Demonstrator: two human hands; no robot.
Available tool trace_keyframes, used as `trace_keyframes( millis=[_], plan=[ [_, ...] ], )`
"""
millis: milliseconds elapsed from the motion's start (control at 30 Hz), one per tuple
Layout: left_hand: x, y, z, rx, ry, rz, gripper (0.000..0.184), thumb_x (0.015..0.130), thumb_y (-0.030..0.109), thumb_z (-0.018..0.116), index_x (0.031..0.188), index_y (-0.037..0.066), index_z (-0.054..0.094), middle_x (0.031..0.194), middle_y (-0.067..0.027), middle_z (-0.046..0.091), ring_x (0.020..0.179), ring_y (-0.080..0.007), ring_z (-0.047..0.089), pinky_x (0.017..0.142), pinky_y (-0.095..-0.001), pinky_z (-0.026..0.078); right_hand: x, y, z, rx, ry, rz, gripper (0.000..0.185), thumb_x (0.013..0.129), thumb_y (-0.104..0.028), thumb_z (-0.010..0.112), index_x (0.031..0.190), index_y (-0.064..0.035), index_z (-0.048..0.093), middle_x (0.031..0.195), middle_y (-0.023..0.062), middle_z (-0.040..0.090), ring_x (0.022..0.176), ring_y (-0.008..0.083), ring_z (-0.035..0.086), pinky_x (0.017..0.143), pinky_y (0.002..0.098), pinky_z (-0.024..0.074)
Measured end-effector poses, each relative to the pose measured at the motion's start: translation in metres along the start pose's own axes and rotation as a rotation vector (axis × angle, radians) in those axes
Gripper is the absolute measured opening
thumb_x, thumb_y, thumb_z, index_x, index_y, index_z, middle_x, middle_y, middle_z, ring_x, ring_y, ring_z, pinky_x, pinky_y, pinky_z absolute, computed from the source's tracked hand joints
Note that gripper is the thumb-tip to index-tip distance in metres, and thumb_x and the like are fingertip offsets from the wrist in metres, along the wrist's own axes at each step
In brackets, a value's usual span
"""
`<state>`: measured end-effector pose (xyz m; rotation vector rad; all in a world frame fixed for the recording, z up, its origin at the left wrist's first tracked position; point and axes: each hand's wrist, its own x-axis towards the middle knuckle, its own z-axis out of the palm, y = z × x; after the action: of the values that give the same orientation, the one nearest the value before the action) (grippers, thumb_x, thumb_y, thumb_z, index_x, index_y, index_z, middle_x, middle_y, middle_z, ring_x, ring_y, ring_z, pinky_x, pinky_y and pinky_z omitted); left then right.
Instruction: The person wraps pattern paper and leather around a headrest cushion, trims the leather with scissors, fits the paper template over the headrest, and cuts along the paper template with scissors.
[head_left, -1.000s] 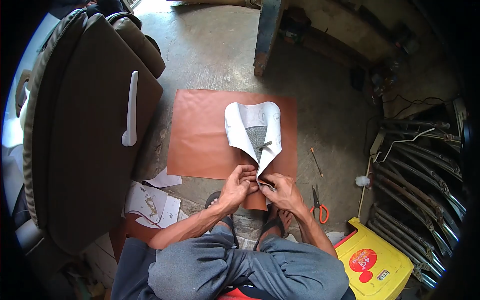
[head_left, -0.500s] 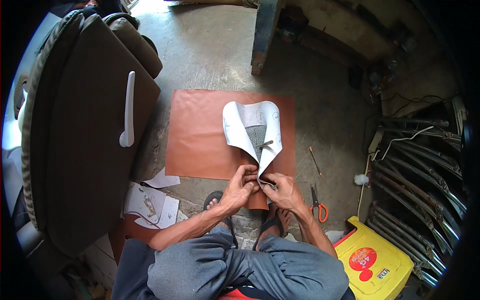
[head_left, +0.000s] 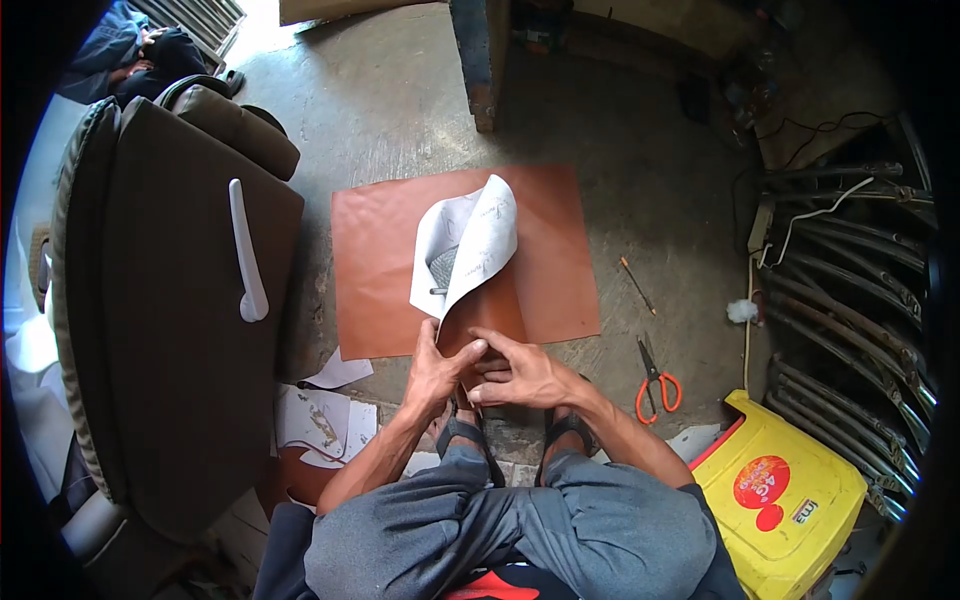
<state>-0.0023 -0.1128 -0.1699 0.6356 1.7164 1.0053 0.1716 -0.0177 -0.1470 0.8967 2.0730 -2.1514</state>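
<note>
Presently, a curled leatherette piece (head_left: 495, 308), smooth brown with printed white backing, is over the flat brown sheet (head_left: 372, 265), its lower part held in the left hand's (head_left: 430, 374) narrow grip, while whether the half-curled right hand (head_left: 528, 375) pinches it, I cannot tell.

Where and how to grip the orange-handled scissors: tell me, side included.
Likely best by the orange handles, coming from the near side: the scissors lie flat on the floor, handles at the near end, blades pointing away.
</note>
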Motion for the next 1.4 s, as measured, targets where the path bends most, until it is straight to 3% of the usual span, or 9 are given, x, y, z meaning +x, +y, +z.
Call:
trace_keyframes(
  millis=[100,233,367,433,567,700,833,1167,1400],
  plan=[
    [0.003,-0.01,-0.007,-0.283,0.003,0.022,0.048,0.089,-0.006,0.067,0.133,-0.001,0.048,0.12,-0.0149,0.065,0.107,-0.0219,0.067,0.091,-0.0346,0.058,-0.001,0.011,0.005,0.384,-0.044,-0.044,0.072,0.092,-0.02,0.074,0.151,0.0024,0.037,0.131,0.0215,0.063,0.125,0.0282,0.061,0.108,0.0377,0.0489],
    [0.011,-0.029,-0.025,-0.415,0.004,-0.126,0.047,0.083,-0.014,0.065,0.128,0.0,0.058,0.114,-0.0127,0.069,0.103,-0.0214,0.069,0.092,-0.0357,0.058,-0.003,0.034,-0.008,0.395,0.186,-0.068,0.045,0.095,-0.014,0.069,0.136,0.0031,0.058,0.127,0.0153,0.066,0.12,0.0209,0.063,0.102,0.0341,0.0519],
    [0.016,-0.034,-0.038,-0.568,0.009,-0.19,0.051,0.083,-0.015,0.063,0.13,0.0,0.055,0.119,-0.0133,0.067,0.103,-0.0232,0.069,0.092,-0.0355,0.058,-0.011,0.045,-0.028,0.092,0.317,-0.026,0.075,0.088,-0.029,0.078,0.148,0.001,0.044,0.144,0.022,0.052,0.13,0.0285,0.056,0.11,0.0383,0.0457],
    [0.017,-0.022,-0.027,-0.62,-0.023,-0.155,0.048,0.085,-0.014,0.064,0.13,0.001,0.055,0.119,-0.0127,0.067,0.103,-0.0224,0.069,0.09,-0.0344,0.058,-0.012,0.048,-0.014,-0.117,0.258,-0.211,0.107,0.075,-0.039,0.088,0.157,-0.0031,0.03,0.155,0.0254,0.037,0.146,0.0363,0.034,0.12,0.0494,0.0309],
    [0.016,-0.004,0.007,-0.684,-0.117,-0.153,0.03,0.092,-0.003,0.066,0.119,0.004,0.054,0.11,-0.008,0.067,0.094,-0.0156,0.069,0.074,-0.0326,0.061,-0.008,0.045,-0.004,-0.334,0.337,-0.28,0.115,0.068,-0.049,0.089,0.16,-0.0162,0.027,0.163,0.0271,0.016,0.15,0.0537,0.013,0.121,0.0593,0.0219],
    [0.019,-0.006,0.016,-0.685,-0.164,-0.145,0.021,0.097,0.009,0.066,0.114,0.006,0.053,0.107,-0.0077,0.066,0.091,-0.0177,0.069,0.075,-0.038,0.061,-0.008,0.028,-0.016,-0.558,0.251,-0.239,0.109,0.067,-0.047,0.089,0.158,-0.0208,0.034,0.164,0.0253,0.017,0.15,0.0524,0.014,0.121,0.059,0.0234],
    [0.011,0.004,0.004,-0.688,-0.14,-0.145,0.027,0.102,0.031,0.061,0.115,0.008,0.055,0.115,-0.0078,0.065,0.105,-0.0192,0.064,0.089,-0.0504,0.055,-0.008,0.039,-0.009,-0.377,0.432,-0.358,0.051,0.074,-0.033,0.086,0.122,-0.0195,0.074,0.147,0.0236,0.049,0.143,0.0507,0.034,0.119,0.0599,0.0256],
    [-0.004,-0.02,-0.009,-0.987,-0.23,-0.029,0.071,0.105,0.059,0.036,0.151,0.004,0.035,0.151,-0.0164,0.045,0.139,-0.0285,0.045,0.117,-0.0464,0.038,-0.006,0.009,0.026,-0.706,0.218,-0.399,0.06,0.076,-0.047,0.081,0.132,-0.0265,0.067,0.157,0.0176,0.037,0.151,0.0418,0.02,0.118,0.0701,0.0133],
    [-0.013,-0.027,-0.003,-0.855,-0.252,-0.135,0.076,0.103,0.065,0.036,0.147,0.004,0.042,0.139,-0.0133,0.054,0.123,-0.0241,0.055,0.102,-0.0487,0.05,-0.007,0.015,0.021,-0.766,0.463,-0.547,0.022,0.086,-0.032,0.074,0.101,-0.0161,0.073,0.143,0.0154,0.054,0.142,0.0379,0.039,0.116,0.0637,0.0244]
  ],
)
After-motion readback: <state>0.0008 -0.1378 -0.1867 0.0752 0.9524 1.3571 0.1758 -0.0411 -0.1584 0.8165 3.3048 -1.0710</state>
